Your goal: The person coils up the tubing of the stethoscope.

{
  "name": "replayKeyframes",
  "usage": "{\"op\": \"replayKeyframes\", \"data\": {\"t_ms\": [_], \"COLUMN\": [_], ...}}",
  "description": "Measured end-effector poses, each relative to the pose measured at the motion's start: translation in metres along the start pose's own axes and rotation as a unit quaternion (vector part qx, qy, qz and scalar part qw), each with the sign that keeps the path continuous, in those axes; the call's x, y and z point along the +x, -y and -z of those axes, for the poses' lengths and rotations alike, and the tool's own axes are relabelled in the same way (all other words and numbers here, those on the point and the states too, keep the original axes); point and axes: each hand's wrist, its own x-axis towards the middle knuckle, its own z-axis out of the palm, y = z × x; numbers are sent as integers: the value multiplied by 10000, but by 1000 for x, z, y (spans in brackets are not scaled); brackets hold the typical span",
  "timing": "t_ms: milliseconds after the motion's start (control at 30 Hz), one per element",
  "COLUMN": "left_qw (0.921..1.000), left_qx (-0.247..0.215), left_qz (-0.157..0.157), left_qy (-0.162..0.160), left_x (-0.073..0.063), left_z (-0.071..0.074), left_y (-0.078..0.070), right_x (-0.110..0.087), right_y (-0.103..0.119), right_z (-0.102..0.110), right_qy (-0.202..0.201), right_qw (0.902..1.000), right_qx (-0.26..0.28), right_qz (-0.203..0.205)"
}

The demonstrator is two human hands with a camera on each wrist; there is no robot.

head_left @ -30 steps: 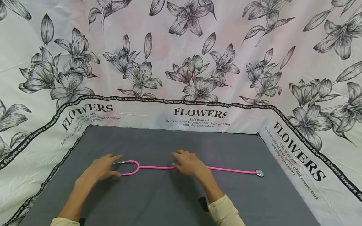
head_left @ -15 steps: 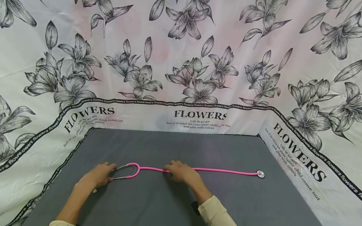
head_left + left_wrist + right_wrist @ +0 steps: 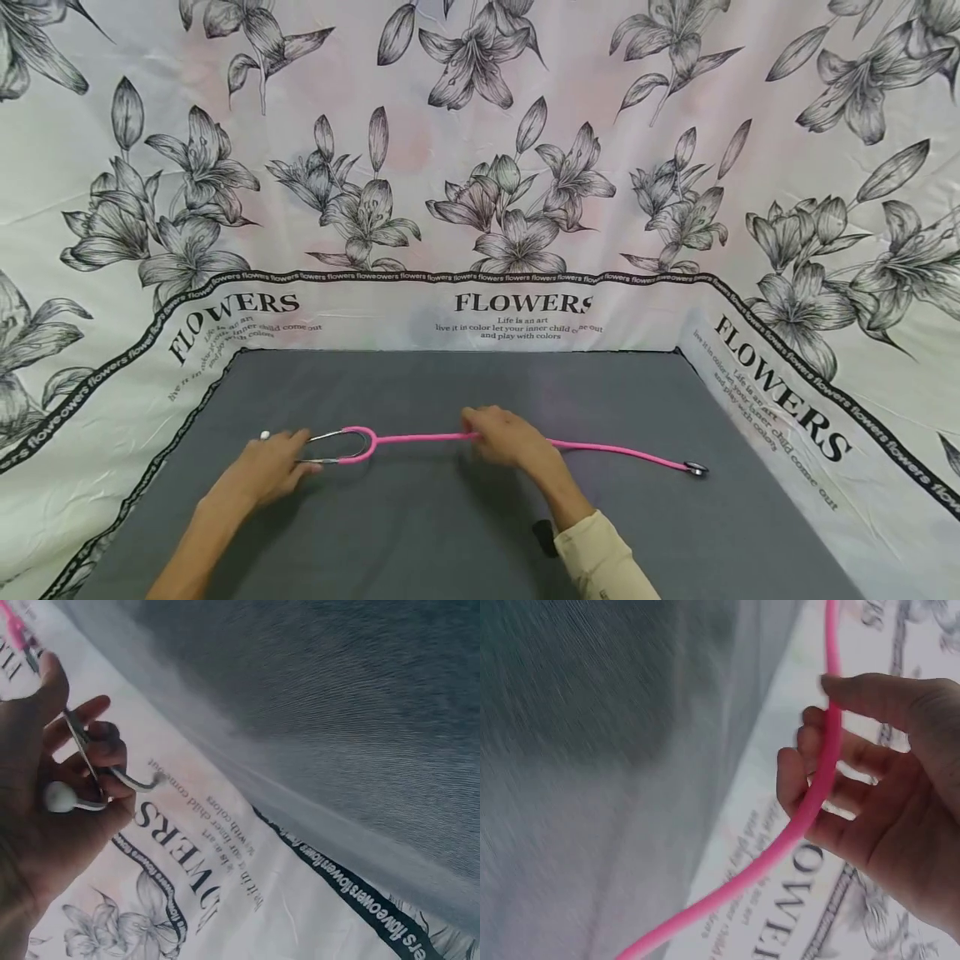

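Observation:
A pink stethoscope (image 3: 420, 437) stretches left to right above the grey table in the head view. My left hand (image 3: 273, 467) grips its metal ear tubes, and in the left wrist view the fingers curl round them with a white eartip (image 3: 60, 796) by the palm. My right hand (image 3: 510, 437) holds the pink tubing about midway; the right wrist view shows thumb and fingers pinching the tube (image 3: 829, 742), which bends down past them. At the far right end the chest piece (image 3: 696, 469) is tipped on its edge near the table surface.
The grey table (image 3: 420, 533) lies beneath both hands. A white cloth (image 3: 525, 317) with black flower prints and lettering rises behind it and along both sides.
Both hands have closed on the stethoscope and lifted it. The right hand has shifted to the right along with it, and the chest piece has tilted from lying flat.

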Motion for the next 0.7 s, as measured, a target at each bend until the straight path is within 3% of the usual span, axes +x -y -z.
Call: {"op": "replayKeyframes", "data": {"t_ms": [133, 267, 467, 700], "left_qw": [9977, 9924, 9898, 9887], "left_qx": [114, -98, -861, -764], "left_qz": [0, -105, 174, 91], "left_qy": [-664, -1221, -1118, -1290], "left_x": [11, 37, 86, 124], "left_z": [7, 14, 26, 36], "left_y": [-7, -23, -59, -90], "right_x": [-3, -5, -9, 9], "right_y": [-7, -9, -5, 9], "right_z": [20, 42, 71, 80], "right_qy": [-661, -1247, -1722, -1692], "right_qw": [9978, 9920, 9837, 9768], "right_qx": [8, -185, -150, 679], "right_qz": [-75, -76, 499, 1121]}}
